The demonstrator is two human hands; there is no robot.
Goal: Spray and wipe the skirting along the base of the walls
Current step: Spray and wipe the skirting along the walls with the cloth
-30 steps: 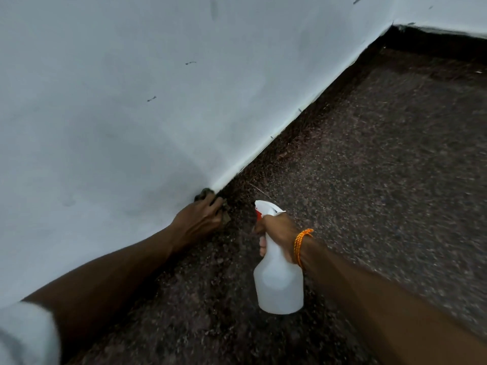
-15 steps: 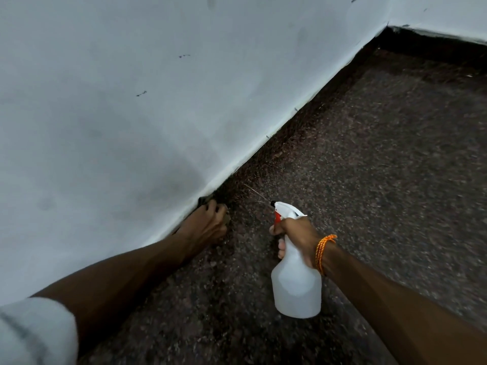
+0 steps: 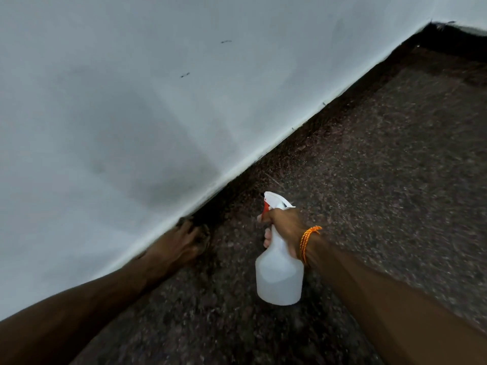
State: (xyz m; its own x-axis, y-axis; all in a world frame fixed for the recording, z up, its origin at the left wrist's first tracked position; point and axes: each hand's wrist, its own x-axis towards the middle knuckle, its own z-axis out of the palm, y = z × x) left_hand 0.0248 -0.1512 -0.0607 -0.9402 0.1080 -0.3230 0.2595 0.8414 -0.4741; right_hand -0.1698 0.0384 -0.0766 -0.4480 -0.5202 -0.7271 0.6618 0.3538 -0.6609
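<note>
Left hand (image 3: 181, 246) is bunched on a dark cloth (image 3: 204, 233) at the skirting (image 3: 263, 164) while the right hand (image 3: 286, 229) grips the spray bottle (image 3: 279, 275), nozzle aimed ahead so it probably wets the next stretch.

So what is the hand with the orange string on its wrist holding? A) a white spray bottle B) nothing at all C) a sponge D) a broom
A: the right hand, with the orange string round its wrist, is wrapped around the neck of a white spray bottle just under its red and white trigger head.
</note>
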